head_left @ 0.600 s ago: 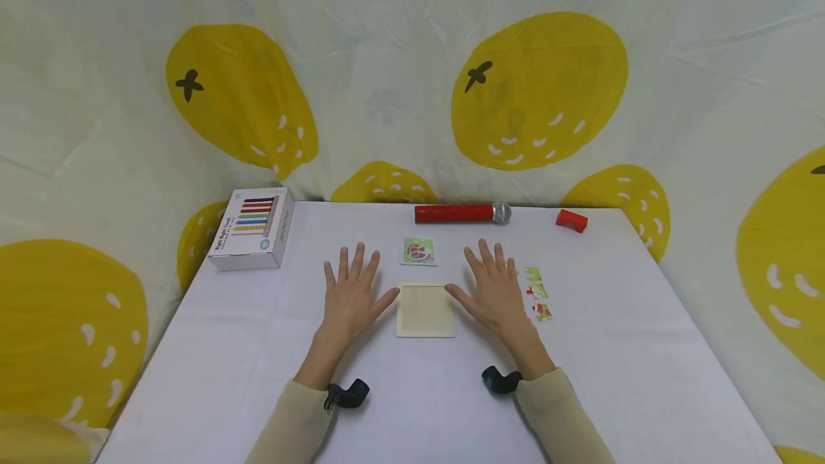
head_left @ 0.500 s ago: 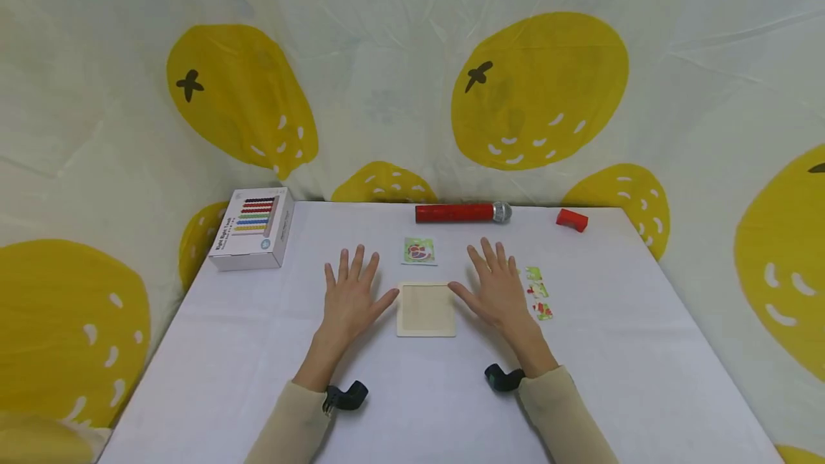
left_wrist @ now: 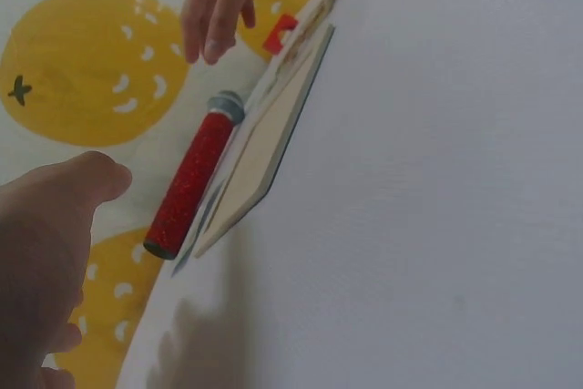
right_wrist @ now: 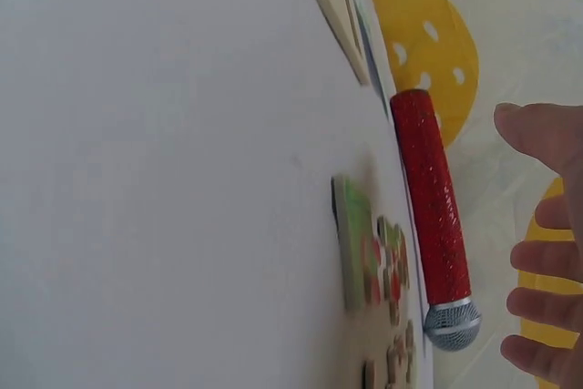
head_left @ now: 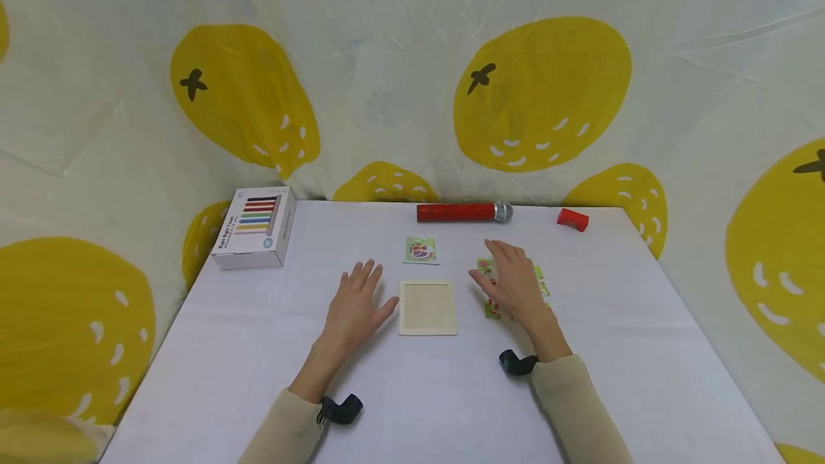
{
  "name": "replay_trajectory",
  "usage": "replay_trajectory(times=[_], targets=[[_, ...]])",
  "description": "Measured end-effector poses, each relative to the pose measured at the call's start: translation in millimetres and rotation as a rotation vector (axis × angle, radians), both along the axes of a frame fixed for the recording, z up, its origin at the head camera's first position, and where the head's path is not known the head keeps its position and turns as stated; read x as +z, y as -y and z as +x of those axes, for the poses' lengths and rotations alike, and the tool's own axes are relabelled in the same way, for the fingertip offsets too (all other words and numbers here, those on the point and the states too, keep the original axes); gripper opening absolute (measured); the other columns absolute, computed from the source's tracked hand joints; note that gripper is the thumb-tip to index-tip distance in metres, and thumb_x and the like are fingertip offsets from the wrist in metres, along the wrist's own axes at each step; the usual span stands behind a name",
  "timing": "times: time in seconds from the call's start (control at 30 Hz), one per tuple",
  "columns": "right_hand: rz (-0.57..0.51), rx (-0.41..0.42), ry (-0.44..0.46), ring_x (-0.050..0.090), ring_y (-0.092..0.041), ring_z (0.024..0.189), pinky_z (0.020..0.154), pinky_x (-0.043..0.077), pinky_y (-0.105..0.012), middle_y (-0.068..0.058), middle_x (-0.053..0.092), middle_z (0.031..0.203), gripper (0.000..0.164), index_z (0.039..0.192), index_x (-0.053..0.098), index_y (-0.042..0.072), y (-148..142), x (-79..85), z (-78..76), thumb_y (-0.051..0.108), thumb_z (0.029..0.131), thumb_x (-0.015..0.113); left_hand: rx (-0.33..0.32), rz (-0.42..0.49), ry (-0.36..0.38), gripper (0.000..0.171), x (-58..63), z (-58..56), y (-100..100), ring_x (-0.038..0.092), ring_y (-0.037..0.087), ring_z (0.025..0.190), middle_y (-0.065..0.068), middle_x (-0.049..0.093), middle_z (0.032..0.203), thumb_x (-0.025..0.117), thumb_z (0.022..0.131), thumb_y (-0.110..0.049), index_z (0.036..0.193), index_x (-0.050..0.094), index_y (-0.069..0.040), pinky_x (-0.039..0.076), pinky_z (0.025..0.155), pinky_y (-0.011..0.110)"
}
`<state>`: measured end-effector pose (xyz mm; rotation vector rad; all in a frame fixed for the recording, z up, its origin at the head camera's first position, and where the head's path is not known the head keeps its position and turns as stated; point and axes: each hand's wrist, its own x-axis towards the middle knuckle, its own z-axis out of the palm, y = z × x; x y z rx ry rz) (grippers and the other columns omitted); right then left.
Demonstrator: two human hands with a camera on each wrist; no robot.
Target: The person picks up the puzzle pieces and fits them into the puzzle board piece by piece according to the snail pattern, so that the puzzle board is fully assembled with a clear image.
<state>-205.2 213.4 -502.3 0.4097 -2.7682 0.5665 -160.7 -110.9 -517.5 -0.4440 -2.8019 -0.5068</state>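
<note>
My left hand (head_left: pixel 354 312) hovers over the cloth with its fingers extended, just left of a square wooden puzzle tray (head_left: pixel 428 308) with a raised rim; it holds nothing. Over several green-and-red jigsaw pieces (head_left: pixel 492 311) hangs my right hand (head_left: pixel 514 285), fingers loosely extended, partly covering them in the head view. In the right wrist view the pieces (right_wrist: pixel 355 239) lie flat on the cloth, below and apart from the fingertips (right_wrist: pixel 521 134). Behind the tray lies a small square picture card (head_left: pixel 422 250) showing a cut fruit on green.
A red microphone (head_left: pixel 456 213) with a silver head lies along the table's back edge. To its right is a small red arched block (head_left: pixel 573 220). A white box (head_left: pixel 254 228) picturing coloured beads stands at the back left. A lemon-printed curtain (head_left: pixel 387 77) hangs behind the table.
My right hand has moved right, over the jigsaw pieces, uncovering those on their left side. My left hand has turned slightly, its fingers closer together.
</note>
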Motion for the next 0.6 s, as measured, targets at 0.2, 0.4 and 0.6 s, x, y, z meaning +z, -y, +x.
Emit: replay_trajectory(times=[0.2,0.4,0.6], targets=[[0.055,-0.037,0.068,0.049,-0.041,0.127,0.102,0.043,-0.062,-0.02,0.057,0.138,0.069,0.145,0.05,0.005,-7.1,-4.2,-9.2,0.046,0.092,0.067,-0.053,0.014,-0.019,0.067,-4.6,9.7,-4.6,0.05,0.04,0.138,0.019,0.055,0.146,0.068,0.091,-0.046,0.14,0.055,-0.002,0.042,0.114,0.058],[0.117,-0.078,0.17,0.047,-0.043,0.128,0.101,0.042,-0.064,-0.021,0.057,0.135,0.066,0.143,0.052,0.005,-11.2,-8.7,-19.2,0.045,0.093,0.065,-0.089,0.028,0.022,0.066,-10.1,16.9,-9.0,0.051,0.036,0.138,0.017,0.056,0.145,0.068,0.092,-0.046,0.14,0.056,-0.003,0.041,0.116,0.055],[0.119,-0.073,0.253,0.046,-0.041,0.127,0.101,0.042,-0.062,-0.02,0.057,0.135,0.06,0.14,0.056,0.005,-12.7,-13.8,-24.9,0.045,0.094,0.064,-0.136,0.029,0.078,0.067,-15.5,22.5,-14.4,0.049,0.034,0.14,0.016,0.055,0.147,0.068,0.092,-0.046,0.141,0.055,-0.003,0.039,0.118,0.054]])
